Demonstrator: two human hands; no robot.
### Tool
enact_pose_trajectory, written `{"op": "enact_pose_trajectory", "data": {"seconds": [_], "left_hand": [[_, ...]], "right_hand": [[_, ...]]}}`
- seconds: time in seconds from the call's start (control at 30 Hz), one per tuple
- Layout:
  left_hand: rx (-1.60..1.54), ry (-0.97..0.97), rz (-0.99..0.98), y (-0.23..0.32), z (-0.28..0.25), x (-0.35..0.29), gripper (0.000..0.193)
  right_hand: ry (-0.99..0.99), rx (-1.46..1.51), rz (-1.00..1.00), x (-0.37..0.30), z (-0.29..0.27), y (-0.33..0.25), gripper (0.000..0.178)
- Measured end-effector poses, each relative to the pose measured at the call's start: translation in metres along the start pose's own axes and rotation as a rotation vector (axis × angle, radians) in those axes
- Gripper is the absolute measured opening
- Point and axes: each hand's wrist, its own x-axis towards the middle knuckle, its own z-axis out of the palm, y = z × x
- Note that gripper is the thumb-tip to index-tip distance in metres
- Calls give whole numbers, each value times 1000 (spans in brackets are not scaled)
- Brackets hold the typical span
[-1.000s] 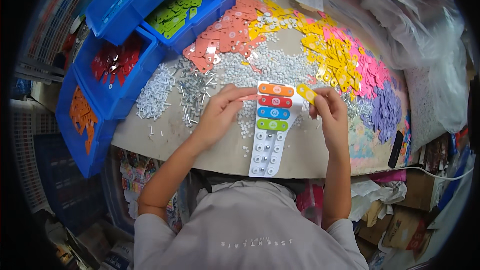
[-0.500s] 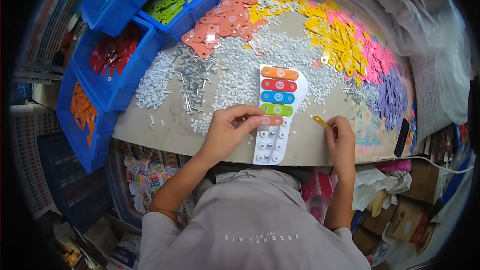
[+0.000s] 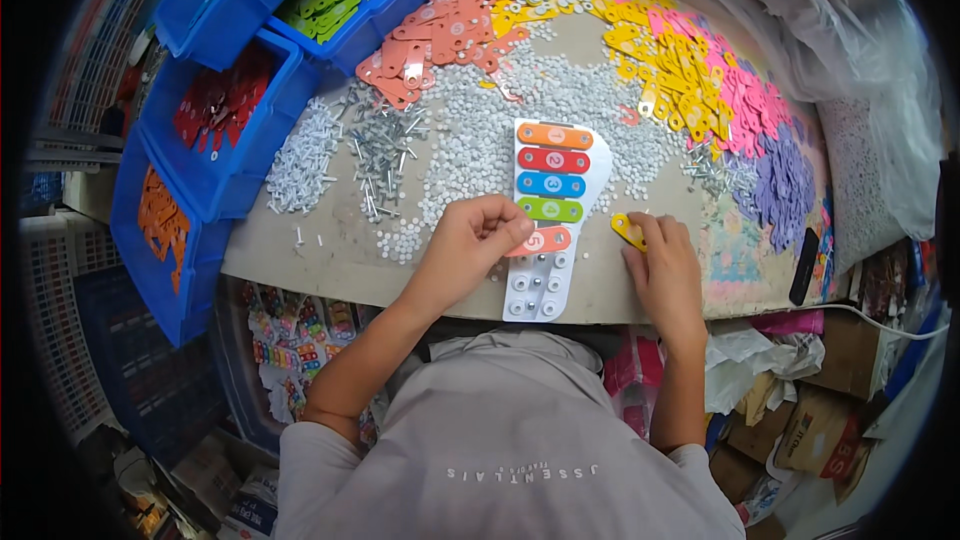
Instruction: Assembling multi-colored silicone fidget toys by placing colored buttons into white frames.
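Observation:
A white base board stands upright in front of me on the table. Orange, red, blue and green bars cross its upper part. Below them, a coral bar lies slightly slanted, its left end pinched by my left hand. Bare white round pegs show on the lower part of the board. To the right of the board, my right hand closes its fingertips on a yellow bar, held close above the tabletop.
Small white caps spread beyond the board, with white pins and metal pins to their left. Coral, yellow, pink and purple bars form heaps. Blue bins stand at left.
The coral bar now slants, its right end raised toward the green bar. My right hand has shifted slightly left, and the yellow bar has turned and come nearer the board.

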Motion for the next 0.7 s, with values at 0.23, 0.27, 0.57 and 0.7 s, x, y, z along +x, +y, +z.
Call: {"op": "enact_pose_trajectory", "data": {"seconds": [0.23, 0.27, 0.57, 0.7], "left_hand": [[43, -3, -7, -4, 0, -1, 15], [45, 28, -29, -7, 1, -1, 14], [621, 202, 427, -9, 18, 9, 11], [608, 202, 401, -6, 21, 8, 12]], "right_hand": [[16, 246, 65, 5, 17, 9, 19], [0, 325, 136, 6, 15, 4, 17], [65, 649, 259, -3, -6, -20, 11], [24, 664, 242, -5, -5, -22, 7]]}}
